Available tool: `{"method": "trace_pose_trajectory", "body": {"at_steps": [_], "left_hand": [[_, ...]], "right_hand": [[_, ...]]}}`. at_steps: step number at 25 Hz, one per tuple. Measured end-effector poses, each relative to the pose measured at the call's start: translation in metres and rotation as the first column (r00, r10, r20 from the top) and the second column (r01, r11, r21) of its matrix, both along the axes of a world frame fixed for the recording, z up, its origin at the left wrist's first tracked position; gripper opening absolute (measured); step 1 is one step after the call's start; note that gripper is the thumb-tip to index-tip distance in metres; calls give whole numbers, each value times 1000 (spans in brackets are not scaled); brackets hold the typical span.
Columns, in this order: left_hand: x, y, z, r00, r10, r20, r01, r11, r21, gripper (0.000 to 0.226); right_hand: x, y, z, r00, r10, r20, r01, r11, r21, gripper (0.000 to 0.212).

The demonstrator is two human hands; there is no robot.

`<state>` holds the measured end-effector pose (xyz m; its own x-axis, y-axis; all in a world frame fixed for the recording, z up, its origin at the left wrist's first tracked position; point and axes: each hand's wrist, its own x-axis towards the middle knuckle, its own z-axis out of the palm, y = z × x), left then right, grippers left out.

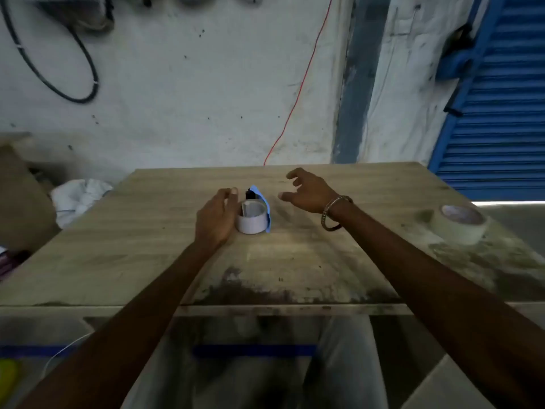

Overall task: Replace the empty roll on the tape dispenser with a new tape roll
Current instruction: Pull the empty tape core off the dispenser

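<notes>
Neither hand is gripping anything: the left hand [216, 215] is lying with relaxed, nearly straight fingers right against the left side of the empty roll [252, 217], though whether skin is actually touching it is hard to tell, and the right hand [308, 191] is hovering to the right of the dispenser, fingers spread and loosely curved, apart from it.

Behind everything a stained whitewashed wall [191, 84] is filling the top of the view, with a blue slatted shutter [498, 113] standing at the far right, a black cable loop [62, 69] hanging at the upper left and a thin red wire [300, 84] running down to the table's far edge. A wooden table [295, 261] is taking up the middle, its near edge dark with grime. A brown cardboard box [20, 202] is sitting off the left side, its contents out of sight, with crumpled white material [79, 199] beside it.

On the table's right edge, well apart from both hands, a new tape roll [458, 224] is lying flat. Near the centre the blue tape dispenser [264, 202] is standing with the empty roll in it, a pale core showing nothing wound on it. A metal bangle [334, 212] is circling the right wrist.
</notes>
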<state>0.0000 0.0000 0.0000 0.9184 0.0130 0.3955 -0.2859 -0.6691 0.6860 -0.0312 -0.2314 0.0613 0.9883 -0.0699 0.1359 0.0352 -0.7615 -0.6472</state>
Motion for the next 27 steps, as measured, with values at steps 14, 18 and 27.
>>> {"method": "trace_pose_trajectory", "body": {"at_steps": [14, 18, 27], "left_hand": [[26, -32, -19, 955, -260, -143, 266, 964, 23, 108], [43, -43, -22, 932, -350, -96, 349, 937, -31, 98], [63, -41, -44, 889, -453, -67, 433, 880, -196, 133]], "right_hand": [[66, 39, -46, 981, 114, -160, -97, 990, 105, 56], [80, 21, -56, 977, 180, -113, -167, 979, 113, 40], [79, 0, -86, 983, 178, 41, -180, 908, 378, 29]]}}
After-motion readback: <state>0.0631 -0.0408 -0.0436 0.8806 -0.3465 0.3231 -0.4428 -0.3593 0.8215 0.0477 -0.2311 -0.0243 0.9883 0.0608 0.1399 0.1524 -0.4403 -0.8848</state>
